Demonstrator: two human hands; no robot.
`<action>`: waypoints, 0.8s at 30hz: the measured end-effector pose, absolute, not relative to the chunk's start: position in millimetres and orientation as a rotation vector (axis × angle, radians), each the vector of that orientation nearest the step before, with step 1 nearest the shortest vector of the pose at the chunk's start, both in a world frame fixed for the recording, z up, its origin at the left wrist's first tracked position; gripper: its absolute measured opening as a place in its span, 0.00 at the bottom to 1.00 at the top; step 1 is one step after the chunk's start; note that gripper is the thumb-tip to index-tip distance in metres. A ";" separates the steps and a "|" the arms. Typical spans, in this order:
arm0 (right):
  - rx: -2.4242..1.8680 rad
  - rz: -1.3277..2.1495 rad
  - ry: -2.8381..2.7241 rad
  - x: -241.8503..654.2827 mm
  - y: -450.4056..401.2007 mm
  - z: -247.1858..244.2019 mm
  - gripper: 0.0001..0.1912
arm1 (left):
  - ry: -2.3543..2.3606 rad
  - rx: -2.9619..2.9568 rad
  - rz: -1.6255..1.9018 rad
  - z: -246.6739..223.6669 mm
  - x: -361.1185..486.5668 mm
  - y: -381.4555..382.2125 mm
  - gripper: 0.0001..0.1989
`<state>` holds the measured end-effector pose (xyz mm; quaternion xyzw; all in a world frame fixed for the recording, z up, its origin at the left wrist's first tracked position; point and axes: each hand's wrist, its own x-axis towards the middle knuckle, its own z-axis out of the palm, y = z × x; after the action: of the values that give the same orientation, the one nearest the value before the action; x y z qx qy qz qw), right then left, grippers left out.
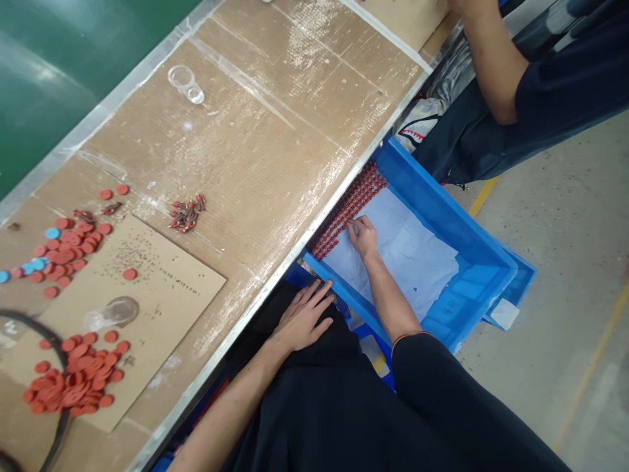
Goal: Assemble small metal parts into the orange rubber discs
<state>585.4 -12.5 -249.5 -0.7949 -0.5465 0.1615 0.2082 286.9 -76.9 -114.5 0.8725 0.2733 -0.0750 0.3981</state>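
My right hand [362,237] reaches into a blue plastic crate [432,190], its bunched fingertips at the edge of tight rows of small red parts [350,208]. Those rows lie along the crate's far side, next to a crumpled white sheet [398,249]. My left hand [304,314] rests with its fingers spread on my dark clothing, just by the crate's near rim. Whether my right fingers pinch a red part is hidden.
On the cardboard-covered workbench [265,131] lie red discs [73,373], several blue discs [38,264], a pile of small red-brown parts [187,213] and clear plastic pieces [185,83]. A co-worker's arm [491,65] shows at the top right. Concrete floor [550,262] lies right.
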 end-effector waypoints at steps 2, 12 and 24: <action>-2.233 0.455 -1.530 585.2 -12.5 -248.7 0.22 | 0.686 2.208 -0.217 -113.0 287.7 -76.3 0.27; -2.294 0.436 -1.544 585.5 -8.3 -246.7 0.24 | 0.675 2.209 -0.246 -110.2 289.2 -74.9 0.27; -2.306 0.415 -1.534 586.1 -4.9 -244.4 0.24 | 0.687 2.199 -0.159 -118.1 285.6 -78.6 0.26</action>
<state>586.1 -4.9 -244.4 -0.8115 -0.5398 0.1460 0.1698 285.6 -78.6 -118.1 0.8710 0.2721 -0.0631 0.4041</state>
